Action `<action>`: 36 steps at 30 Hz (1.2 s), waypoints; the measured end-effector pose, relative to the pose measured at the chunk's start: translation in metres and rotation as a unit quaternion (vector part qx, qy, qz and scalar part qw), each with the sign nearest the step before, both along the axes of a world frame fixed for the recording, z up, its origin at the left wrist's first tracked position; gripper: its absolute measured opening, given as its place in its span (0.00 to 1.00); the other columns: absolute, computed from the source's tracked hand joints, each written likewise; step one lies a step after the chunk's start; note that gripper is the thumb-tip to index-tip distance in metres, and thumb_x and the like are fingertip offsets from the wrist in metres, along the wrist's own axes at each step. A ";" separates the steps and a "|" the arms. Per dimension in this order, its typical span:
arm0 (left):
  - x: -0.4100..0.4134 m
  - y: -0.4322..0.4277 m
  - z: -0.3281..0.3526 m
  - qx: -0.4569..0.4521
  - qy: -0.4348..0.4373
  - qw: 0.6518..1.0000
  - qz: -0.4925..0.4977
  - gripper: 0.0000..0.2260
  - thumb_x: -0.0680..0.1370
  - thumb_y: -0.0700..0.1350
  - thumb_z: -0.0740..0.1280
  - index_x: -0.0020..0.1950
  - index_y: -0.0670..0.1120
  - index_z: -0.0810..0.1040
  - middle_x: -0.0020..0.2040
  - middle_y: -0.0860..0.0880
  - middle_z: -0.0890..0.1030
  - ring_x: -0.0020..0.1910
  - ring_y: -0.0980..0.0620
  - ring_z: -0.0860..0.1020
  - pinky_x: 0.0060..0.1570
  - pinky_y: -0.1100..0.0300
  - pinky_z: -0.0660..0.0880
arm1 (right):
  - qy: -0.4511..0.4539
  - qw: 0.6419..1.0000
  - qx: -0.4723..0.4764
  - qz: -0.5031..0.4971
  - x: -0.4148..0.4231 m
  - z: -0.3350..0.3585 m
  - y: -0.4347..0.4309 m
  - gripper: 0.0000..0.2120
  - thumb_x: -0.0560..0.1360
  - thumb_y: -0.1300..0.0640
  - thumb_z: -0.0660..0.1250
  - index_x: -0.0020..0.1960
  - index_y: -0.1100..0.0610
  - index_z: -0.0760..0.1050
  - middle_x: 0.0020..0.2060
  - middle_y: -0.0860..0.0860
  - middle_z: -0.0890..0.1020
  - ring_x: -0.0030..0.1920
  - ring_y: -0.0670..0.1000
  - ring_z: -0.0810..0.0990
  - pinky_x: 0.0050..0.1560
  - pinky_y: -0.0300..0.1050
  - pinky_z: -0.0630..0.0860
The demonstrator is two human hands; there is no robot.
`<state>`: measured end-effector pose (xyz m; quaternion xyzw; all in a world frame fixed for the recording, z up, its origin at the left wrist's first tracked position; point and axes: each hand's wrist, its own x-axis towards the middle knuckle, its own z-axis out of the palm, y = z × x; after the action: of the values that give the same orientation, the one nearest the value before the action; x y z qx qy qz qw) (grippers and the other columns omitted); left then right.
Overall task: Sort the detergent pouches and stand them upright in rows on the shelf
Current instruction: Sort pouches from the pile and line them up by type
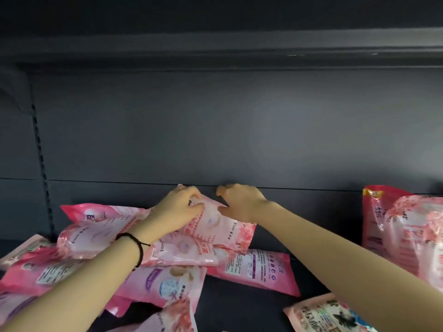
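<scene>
**Forearms over the pile, both hands on one pink pouch**

Closest to the lens are the left forearm (84,283) and right forearm (335,250), coming in from the bottom corners. A butterfly-print pouch (330,317) also lies flat at the front on the right. The left wrist has a black bracelet (140,249) on it.

Left hand (178,207) has its fingers curled round the top of the pink pouch (215,228). That pouch sits tilted on top of the heap (79,240), roughly mid-shelf and close to the back panel (215,128). Right hand (239,202) is just beside the left one, fingers curled, and looks to be pinching the same pouch's upper right corner. So both hands are clamped on it.

That heap is a bunch of pink pouches lying flat and overlapping across the left half of the dark shelf (239,305). One label-side-up pouch (259,269) lies flat just right of the heap, between the two arms.

Way over on the right, the standing pouches (402,231) are upright against the back panel. Most of the print is too blurry to read.
</scene>
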<state>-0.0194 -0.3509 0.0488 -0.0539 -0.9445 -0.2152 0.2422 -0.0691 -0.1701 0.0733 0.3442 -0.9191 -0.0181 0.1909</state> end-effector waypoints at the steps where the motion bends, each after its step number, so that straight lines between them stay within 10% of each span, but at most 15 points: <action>1: -0.001 -0.001 0.000 0.008 0.009 1.000 0.006 0.10 0.77 0.49 0.66 0.57 0.49 0.76 0.58 0.50 0.75 0.55 0.51 0.75 0.54 0.56 0.73 | -0.025 0.999 -0.032 -0.013 -0.003 -0.003 -0.009 0.16 0.78 0.49 0.60 0.61 0.58 0.71 0.52 0.55 0.79 0.50 0.58 0.78 0.41 0.48 0.73; 9: 0.003 -0.009 -0.007 0.115 0.082 0.990 0.012 0.07 0.75 0.46 0.68 0.52 0.51 0.74 0.54 0.49 0.76 0.49 0.52 0.76 0.46 0.60 0.73 | -0.126 0.953 -0.275 -0.040 -0.012 -0.032 -0.034 0.07 0.78 0.55 0.62 0.41 0.54 0.72 0.39 0.53 0.79 0.43 0.57 0.79 0.39 0.46 0.73; 13: 0.002 -0.008 -0.007 0.225 0.141 0.964 0.008 0.14 0.74 0.43 0.71 0.57 0.51 0.72 0.58 0.49 0.73 0.50 0.55 0.75 0.45 0.69 0.69 | -0.173 0.864 -0.472 -0.011 -0.010 -0.030 -0.004 0.08 0.78 0.57 0.65 0.44 0.61 0.76 0.40 0.57 0.82 0.42 0.59 0.80 0.42 0.50 0.77; 17: 0.004 0.010 -0.009 0.313 0.156 0.936 0.030 0.29 0.73 0.47 0.74 0.69 0.48 0.64 0.65 0.49 0.67 0.62 0.50 0.70 0.63 0.54 0.70 | -0.225 0.753 -0.618 0.030 0.007 -0.028 0.020 0.07 0.78 0.57 0.65 0.43 0.58 0.77 0.39 0.53 0.84 0.40 0.56 0.82 0.41 0.51 0.81; 24: 0.021 0.055 -0.005 0.518 0.075 0.841 -0.137 0.06 0.78 0.48 0.67 0.51 0.48 0.79 0.46 0.53 0.86 0.47 0.55 0.83 0.42 0.66 0.79 | -0.252 0.655 -0.708 0.075 0.051 -0.023 0.051 0.08 0.79 0.57 0.65 0.46 0.62 0.76 0.43 0.63 0.82 0.38 0.58 0.81 0.41 0.56 0.81; 36: 0.068 0.128 0.010 0.539 0.130 0.821 -0.138 0.07 0.74 0.42 0.72 0.46 0.39 0.78 0.41 0.49 0.86 0.41 0.53 0.85 0.35 0.63 0.80 | -0.199 0.655 -0.723 0.093 0.092 -0.028 0.121 0.03 0.77 0.59 0.67 0.48 0.57 0.79 0.40 0.50 0.85 0.41 0.51 0.85 0.39 0.43 0.81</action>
<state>0.0482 -0.2231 0.0589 -0.0725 -0.6205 -0.7120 0.3206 0.0226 -0.0493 0.0450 0.1764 -0.6215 0.7385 0.1927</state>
